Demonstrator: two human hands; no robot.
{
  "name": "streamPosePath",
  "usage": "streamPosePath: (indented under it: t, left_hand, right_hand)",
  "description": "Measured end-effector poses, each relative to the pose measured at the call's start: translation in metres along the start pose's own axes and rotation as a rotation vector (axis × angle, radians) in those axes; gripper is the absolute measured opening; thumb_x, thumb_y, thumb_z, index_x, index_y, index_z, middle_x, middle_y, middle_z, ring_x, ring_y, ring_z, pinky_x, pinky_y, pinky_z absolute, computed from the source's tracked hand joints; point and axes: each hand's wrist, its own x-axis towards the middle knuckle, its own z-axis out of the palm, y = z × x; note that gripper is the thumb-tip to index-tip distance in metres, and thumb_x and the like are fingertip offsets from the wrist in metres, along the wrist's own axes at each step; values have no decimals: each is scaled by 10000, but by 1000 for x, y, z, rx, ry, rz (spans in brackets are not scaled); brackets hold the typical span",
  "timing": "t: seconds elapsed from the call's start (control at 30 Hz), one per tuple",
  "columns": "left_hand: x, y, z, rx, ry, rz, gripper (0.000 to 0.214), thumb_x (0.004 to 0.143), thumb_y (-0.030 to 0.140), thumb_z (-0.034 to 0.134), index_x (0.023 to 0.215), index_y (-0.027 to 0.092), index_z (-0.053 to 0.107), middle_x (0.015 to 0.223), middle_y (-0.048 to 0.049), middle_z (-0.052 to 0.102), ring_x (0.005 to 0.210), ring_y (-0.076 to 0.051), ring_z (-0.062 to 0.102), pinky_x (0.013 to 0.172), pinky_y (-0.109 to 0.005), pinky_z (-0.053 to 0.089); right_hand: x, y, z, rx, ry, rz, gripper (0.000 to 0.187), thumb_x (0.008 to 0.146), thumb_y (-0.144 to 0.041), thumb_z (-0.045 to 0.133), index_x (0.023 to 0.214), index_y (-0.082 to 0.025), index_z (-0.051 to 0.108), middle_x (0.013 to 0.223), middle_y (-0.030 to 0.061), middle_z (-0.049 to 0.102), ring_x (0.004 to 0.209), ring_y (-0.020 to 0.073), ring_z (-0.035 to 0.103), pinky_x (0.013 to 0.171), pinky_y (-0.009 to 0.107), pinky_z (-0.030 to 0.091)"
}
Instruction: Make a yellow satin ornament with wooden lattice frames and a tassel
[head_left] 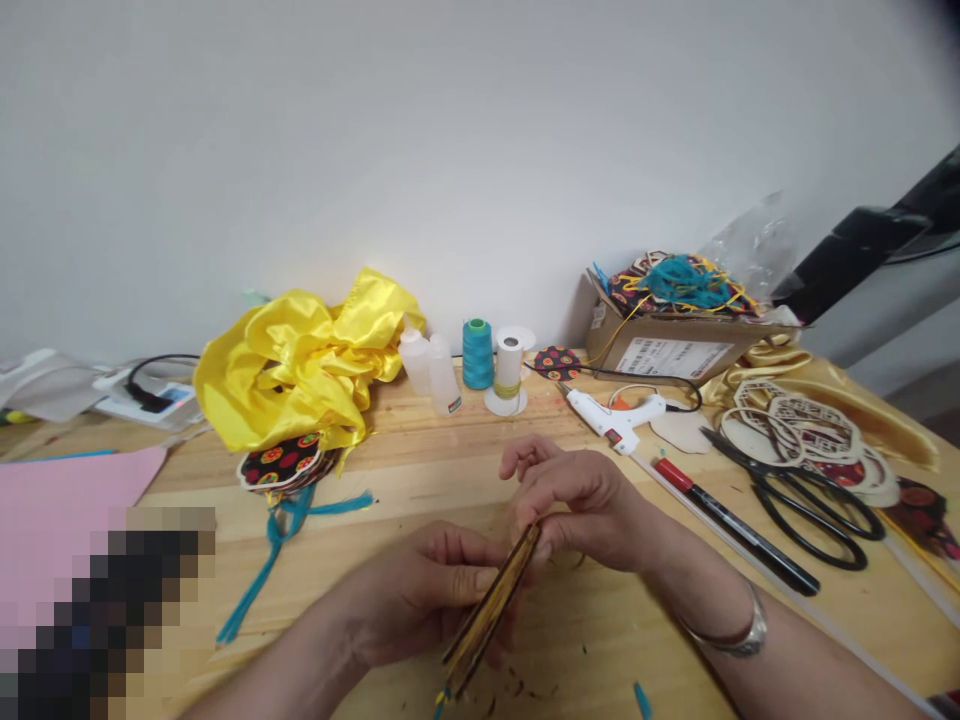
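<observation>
My left hand [431,590] is closed on a flat wooden ornament [491,610] with dark edges, the thumb lying along its side. Turned almost edge-on to me, the ornament slants from lower left to upper right. At its upper end my right hand [581,505] pinches it between thumb and fingers, with some other fingers raised. A bit of teal and yellow thread [442,697] hangs at the lower end. The faces of the ornament are mostly hidden. Dark scraps [517,685] and a small teal piece [642,700] lie on the wooden table [405,480] close by.
Yellow satin cloth [300,350] lies over patterned ornaments [281,462] with teal tassels. Glue bottles [444,375], teal thread [478,355] and a spool [508,365] stand by the wall. Rightward are a glue gun [619,415], marker [735,525], scissors [802,500] and a filled cardboard box [652,345].
</observation>
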Motion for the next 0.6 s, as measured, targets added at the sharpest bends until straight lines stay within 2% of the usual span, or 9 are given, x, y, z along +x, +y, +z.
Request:
streamPosePath:
  t: [0.07, 0.17, 0.23, 0.3, 0.4, 0.6]
  left_hand:
    - [-1, 2, 0, 56, 56, 33, 267, 824, 310, 612, 909, 82, 722, 793, -102, 692, 664, -146, 639, 642, -251, 488]
    - [-4, 7, -2, 111, 179, 175, 382, 851, 440, 550, 957, 119, 727, 810, -92, 719, 685, -149, 638, 659, -244, 479]
    - [-7, 12, -3, 167, 229, 279, 432, 849, 500, 520, 1047, 165, 708, 875, -80, 733, 778, -183, 655, 728, -278, 489]
    - [-9, 17, -2, 270, 261, 335, 416, 815, 490, 577, 1097, 206, 689, 960, -64, 734, 888, -213, 654, 797, -300, 486]
    - [-10, 21, 1, 393, 307, 314, 339, 745, 345, 702, 1070, 250, 699, 969, -30, 742, 925, -211, 653, 804, -278, 488]
    - [-5, 14, 0, 424, 236, 240, 326, 786, 301, 661, 1108, 258, 676, 975, -27, 741, 909, -209, 662, 810, -300, 499]
  right_hand:
    - [0, -2, -2, -12, 22, 42, 191, 743, -365, 719, 709, -178, 704, 696, 29, 629, 987, 196, 520, 906, 369, 395]
    - [1, -6, -7, -46, 72, 167, 193, 721, -350, 736, 707, -165, 688, 826, 23, 583, 875, 156, 545, 835, 327, 423]
    - [2, -7, -10, -88, 76, 272, 163, 712, -305, 738, 692, -155, 676, 827, 9, 556, 786, 127, 540, 770, 293, 431]
    - [4, -8, -13, -145, 44, 370, 129, 706, -261, 730, 671, -151, 672, 769, -6, 547, 727, 114, 528, 720, 268, 424]
    - [5, -7, -14, -221, -12, 471, 117, 704, -248, 714, 658, -145, 683, 719, -6, 560, 705, 118, 531, 683, 255, 417]
    - [2, -3, -14, -259, -83, 516, 115, 701, -261, 706, 673, -149, 698, 723, 1, 588, 704, 123, 544, 626, 228, 411]
